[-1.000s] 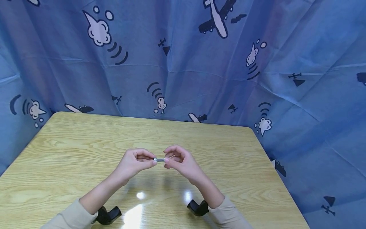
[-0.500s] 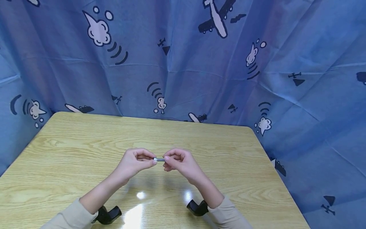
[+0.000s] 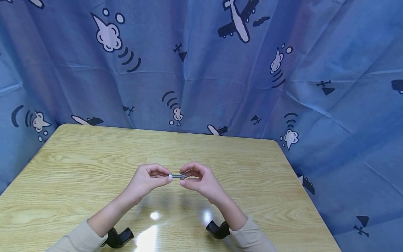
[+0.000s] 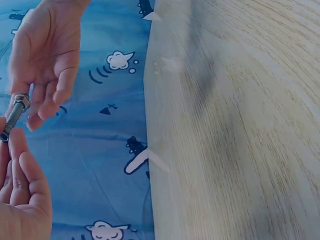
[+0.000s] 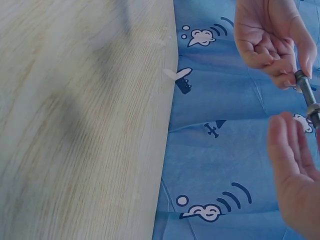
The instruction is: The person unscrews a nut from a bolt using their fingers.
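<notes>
A metal bolt [image 3: 176,176] is held level above the table, between the two hands. The left hand [image 3: 148,179] pinches its head end between thumb and fingers. Near the bolt's other end sits a hex nut [image 3: 183,176], threaded on with a short bit of shank sticking out past it. The right hand [image 3: 201,180] has its thumb and fingers spread on either side of this nut, the thumb apart from it. In the left wrist view the nut [image 4: 22,99] shows by the right hand's fingertips. The right wrist view cuts off the bolt [image 5: 306,90] at its edge.
A light wood-grain table [image 3: 94,157] lies under the hands, with bright light reflections near its front. Behind and to the right hangs a blue curtain [image 3: 151,80] printed with planes and clouds. Black wrist cameras [image 3: 119,238] sit below both forearms.
The right thumb and fingers have parted from their pinch on the bolt's end, and the nut now shows between them. The left hand holds nearly still.
</notes>
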The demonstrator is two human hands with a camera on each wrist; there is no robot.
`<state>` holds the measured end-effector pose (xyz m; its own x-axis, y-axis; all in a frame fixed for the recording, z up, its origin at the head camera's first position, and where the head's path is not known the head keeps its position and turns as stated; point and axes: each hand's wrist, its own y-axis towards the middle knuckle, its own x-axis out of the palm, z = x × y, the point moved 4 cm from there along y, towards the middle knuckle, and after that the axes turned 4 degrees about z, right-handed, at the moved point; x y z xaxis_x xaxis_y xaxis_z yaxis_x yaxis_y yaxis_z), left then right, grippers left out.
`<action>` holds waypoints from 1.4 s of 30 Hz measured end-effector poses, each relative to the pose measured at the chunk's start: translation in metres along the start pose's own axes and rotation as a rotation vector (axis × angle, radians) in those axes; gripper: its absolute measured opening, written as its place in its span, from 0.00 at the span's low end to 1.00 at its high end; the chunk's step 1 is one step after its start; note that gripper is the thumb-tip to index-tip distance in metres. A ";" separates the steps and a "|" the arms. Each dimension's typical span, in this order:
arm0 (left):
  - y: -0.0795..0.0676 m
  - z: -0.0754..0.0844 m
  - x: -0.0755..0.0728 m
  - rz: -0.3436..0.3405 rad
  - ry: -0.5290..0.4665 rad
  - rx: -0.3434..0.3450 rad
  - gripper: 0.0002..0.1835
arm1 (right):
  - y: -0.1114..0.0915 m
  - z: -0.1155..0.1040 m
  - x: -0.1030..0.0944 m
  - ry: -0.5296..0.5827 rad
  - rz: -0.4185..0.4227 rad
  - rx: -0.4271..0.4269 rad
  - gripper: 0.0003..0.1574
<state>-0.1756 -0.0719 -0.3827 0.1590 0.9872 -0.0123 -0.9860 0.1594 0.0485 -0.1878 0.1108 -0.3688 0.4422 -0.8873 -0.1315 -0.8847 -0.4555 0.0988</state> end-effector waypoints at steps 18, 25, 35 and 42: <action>0.000 0.000 -0.001 0.006 0.014 -0.019 0.14 | -0.002 0.000 0.004 -0.033 -0.065 -0.032 0.17; 0.000 0.001 0.000 0.011 0.014 -0.015 0.13 | -0.002 -0.001 0.003 -0.017 -0.038 -0.051 0.18; -0.001 0.002 0.001 0.002 0.020 -0.021 0.14 | -0.002 0.000 -0.001 0.002 0.022 -0.013 0.21; 0.000 0.002 0.001 0.005 0.016 -0.027 0.14 | 0.000 -0.001 0.000 0.012 -0.002 -0.023 0.15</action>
<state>-0.1756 -0.0706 -0.3811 0.1535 0.9877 -0.0283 -0.9878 0.1541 0.0217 -0.1874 0.1110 -0.3681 0.4460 -0.8871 -0.1194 -0.8802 -0.4589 0.1215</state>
